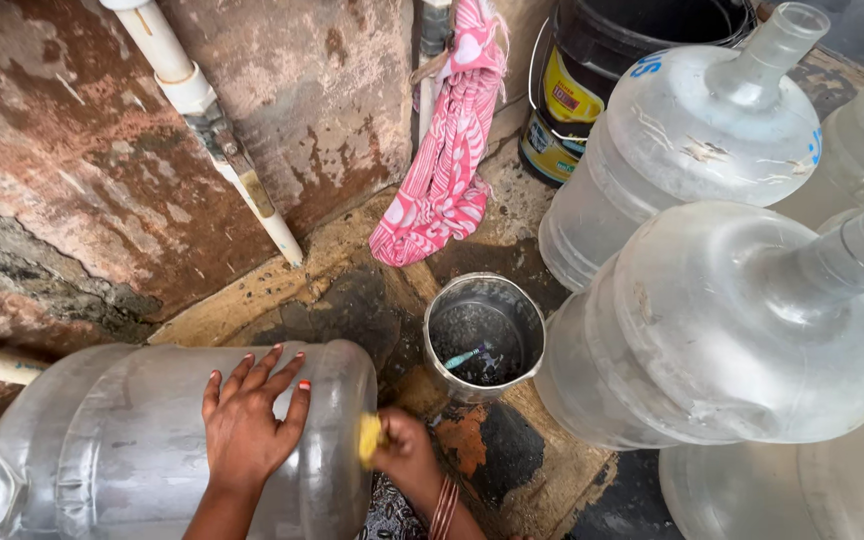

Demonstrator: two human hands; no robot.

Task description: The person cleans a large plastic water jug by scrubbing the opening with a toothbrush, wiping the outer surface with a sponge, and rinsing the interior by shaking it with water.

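A big clear jug [152,440] lies on its side on the wet floor [512,470] by the wall. The left hand [249,420] is spread flat on top, likely steadying it, while the right hand [407,455] has its fingers closed on a yellow sponge [369,437] pressed to the jug's base. A steel pot [484,335] stands just beside. A black bucket [602,70] with a yellow label stands at the far wall.

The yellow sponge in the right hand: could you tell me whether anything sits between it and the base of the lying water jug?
Nothing visible does. The right hand presses the yellow sponge straight against the jug, with the left hand flat on its side.
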